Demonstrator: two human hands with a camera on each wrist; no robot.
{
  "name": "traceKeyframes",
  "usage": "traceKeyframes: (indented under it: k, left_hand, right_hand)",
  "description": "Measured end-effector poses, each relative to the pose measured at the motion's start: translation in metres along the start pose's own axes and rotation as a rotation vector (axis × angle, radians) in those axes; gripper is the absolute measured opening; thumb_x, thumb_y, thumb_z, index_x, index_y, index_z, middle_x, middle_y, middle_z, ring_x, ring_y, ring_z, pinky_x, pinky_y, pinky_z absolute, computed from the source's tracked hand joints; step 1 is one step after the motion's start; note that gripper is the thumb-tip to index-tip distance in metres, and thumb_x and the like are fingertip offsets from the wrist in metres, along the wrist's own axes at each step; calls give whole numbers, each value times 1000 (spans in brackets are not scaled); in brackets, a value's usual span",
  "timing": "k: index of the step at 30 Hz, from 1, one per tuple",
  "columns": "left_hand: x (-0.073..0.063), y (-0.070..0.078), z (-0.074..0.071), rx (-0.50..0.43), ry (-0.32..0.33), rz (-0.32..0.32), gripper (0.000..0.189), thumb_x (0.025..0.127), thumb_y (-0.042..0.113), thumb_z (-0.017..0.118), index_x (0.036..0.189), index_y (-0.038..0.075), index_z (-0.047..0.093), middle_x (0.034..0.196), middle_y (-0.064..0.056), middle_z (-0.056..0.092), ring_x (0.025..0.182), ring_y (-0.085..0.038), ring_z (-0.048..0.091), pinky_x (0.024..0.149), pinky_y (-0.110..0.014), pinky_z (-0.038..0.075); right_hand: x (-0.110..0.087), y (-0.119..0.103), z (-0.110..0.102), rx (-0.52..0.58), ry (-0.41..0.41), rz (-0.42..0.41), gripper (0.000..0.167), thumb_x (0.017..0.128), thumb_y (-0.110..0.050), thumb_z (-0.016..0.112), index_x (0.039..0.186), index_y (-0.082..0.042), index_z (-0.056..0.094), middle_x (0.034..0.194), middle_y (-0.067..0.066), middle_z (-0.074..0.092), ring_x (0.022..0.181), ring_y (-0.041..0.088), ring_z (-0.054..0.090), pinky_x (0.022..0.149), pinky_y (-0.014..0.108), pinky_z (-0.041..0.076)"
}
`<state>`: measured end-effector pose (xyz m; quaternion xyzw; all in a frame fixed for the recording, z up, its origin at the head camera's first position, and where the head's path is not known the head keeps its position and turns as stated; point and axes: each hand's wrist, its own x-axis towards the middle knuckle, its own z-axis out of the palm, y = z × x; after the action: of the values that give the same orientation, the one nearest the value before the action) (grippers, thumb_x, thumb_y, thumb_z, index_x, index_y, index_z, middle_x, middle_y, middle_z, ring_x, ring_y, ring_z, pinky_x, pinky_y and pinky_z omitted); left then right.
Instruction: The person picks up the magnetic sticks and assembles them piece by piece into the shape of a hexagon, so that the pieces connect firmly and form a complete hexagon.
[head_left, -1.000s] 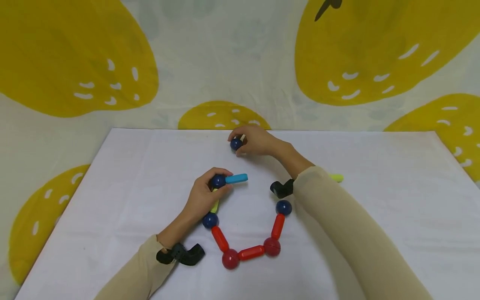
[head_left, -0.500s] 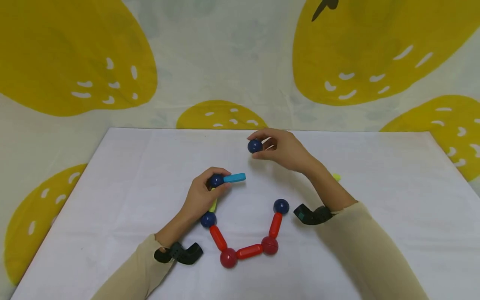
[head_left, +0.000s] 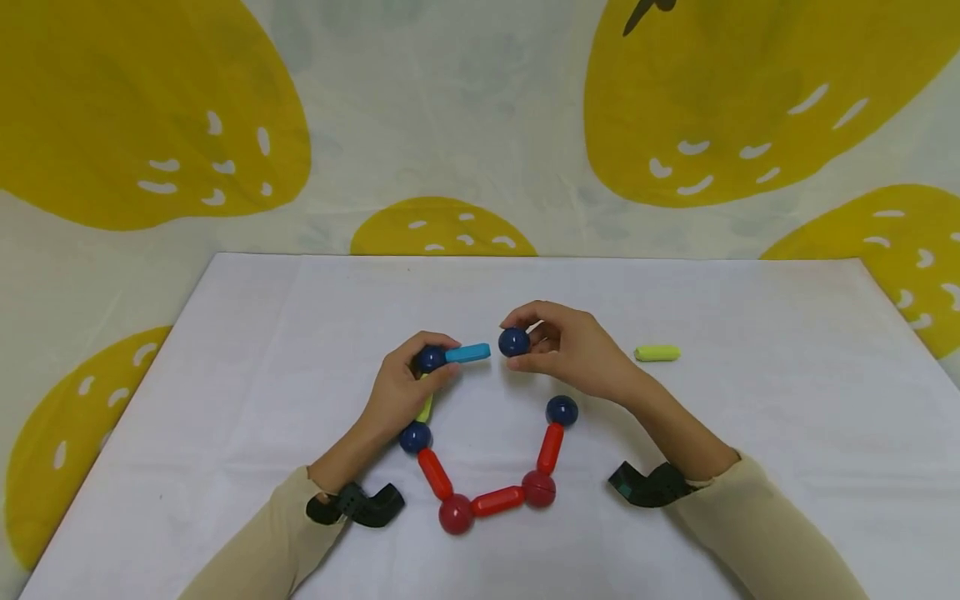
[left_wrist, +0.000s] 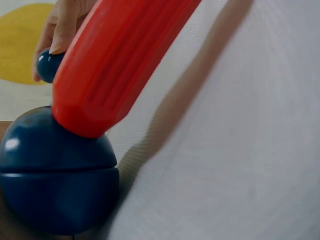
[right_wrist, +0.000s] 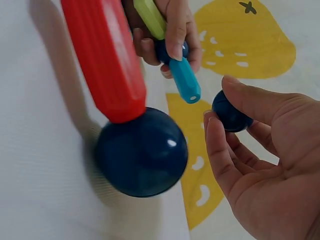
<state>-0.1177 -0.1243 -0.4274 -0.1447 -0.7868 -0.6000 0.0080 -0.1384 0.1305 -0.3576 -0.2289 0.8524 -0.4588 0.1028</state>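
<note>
In the head view my left hand (head_left: 401, 385) grips a dark blue ball (head_left: 431, 359) between thumb and fingers. A light blue rod (head_left: 468, 353) sticks out from that ball to the right, and a lime rod (head_left: 425, 407) joins it to a lower blue ball (head_left: 416, 437). Pinched in my right hand (head_left: 573, 350) is another dark blue ball (head_left: 513, 342). A small gap parts it from the light blue rod's free end, as the right wrist view also shows, where that rod's tip (right_wrist: 193, 97) faces the pinched ball (right_wrist: 231, 112).
Red rods (head_left: 498, 501) and two red balls (head_left: 456, 514) continue the chain along the front, ending at a blue ball (head_left: 562, 411) below my right hand. A loose lime rod (head_left: 657, 353) lies to the right on the white tabletop (head_left: 750, 433). A patterned cloth (head_left: 450, 125) hangs behind.
My right hand has carried its blue ball rightward, then toward me, level with the light blue rod's end. The loose lime rod is now uncovered. The left hand has stayed nearly still.
</note>
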Motion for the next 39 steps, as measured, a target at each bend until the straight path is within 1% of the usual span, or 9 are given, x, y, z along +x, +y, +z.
traceKeyframes:
  k: [6, 12, 16, 23, 28, 34, 39]
  left_hand:
    - [1, 0, 0, 18, -3, -13, 24, 89, 18, 70, 112, 21, 64, 111, 3, 62, 104, -18, 52, 90, -40, 42]
    - [2, 2, 0, 5, -3, -12, 24, 89, 16, 69, 113, 20, 64, 110, 3, 62, 104, -18, 52, 91, -40, 42]
    - [2, 2, 0, 6, -9, -16, 24, 89, 17, 69, 113, 20, 64, 110, 3, 62, 104, -18, 52, 92, -40, 42]
    - [1, 4, 0, -3, -9, -28, 24, 90, 16, 69, 113, 20, 64, 110, 2, 62, 106, -19, 52, 96, -40, 41]
    - [2, 4, 0, -8, -11, -18, 24, 90, 15, 68, 112, 19, 64, 110, 2, 63, 107, -19, 52, 96, -41, 40]
    - [2, 5, 1, -11, -17, -5, 23, 89, 13, 68, 112, 18, 65, 110, 1, 62, 104, -18, 53, 94, -40, 42]
    - [0, 4, 0, -5, -19, -10, 23, 89, 13, 68, 112, 18, 65, 110, 2, 63, 104, -17, 54, 94, -38, 43]
  right_hand:
    - [-2, 9, 7, 25, 8, 38, 40, 78, -20, 81, 113, -22, 62, 101, -5, 64, 84, 15, 62, 75, 31, 53]
    - [2, 16, 11, 2, 7, 54, 40, 78, -25, 81, 114, -24, 62, 99, -5, 64, 84, 15, 62, 75, 32, 52]
    - [3, 17, 11, -7, 24, 65, 41, 78, -24, 80, 115, -25, 62, 99, -6, 64, 84, 14, 62, 73, 33, 52]
    - [4, 18, 14, 1, 11, 45, 44, 79, -23, 80, 119, -19, 63, 102, -4, 64, 84, 15, 62, 74, 32, 53]
    - [4, 18, 14, -14, 17, 51, 44, 79, -22, 80, 119, -19, 63, 101, -4, 64, 84, 15, 61, 74, 32, 52]
    - [4, 18, 17, -3, 6, 26, 44, 79, -21, 80, 120, -18, 63, 102, -3, 64, 84, 14, 62, 74, 31, 53]
    - [3, 17, 18, -10, 8, 17, 43, 80, -20, 79, 119, -17, 63, 101, -3, 64, 84, 14, 62, 73, 31, 53]
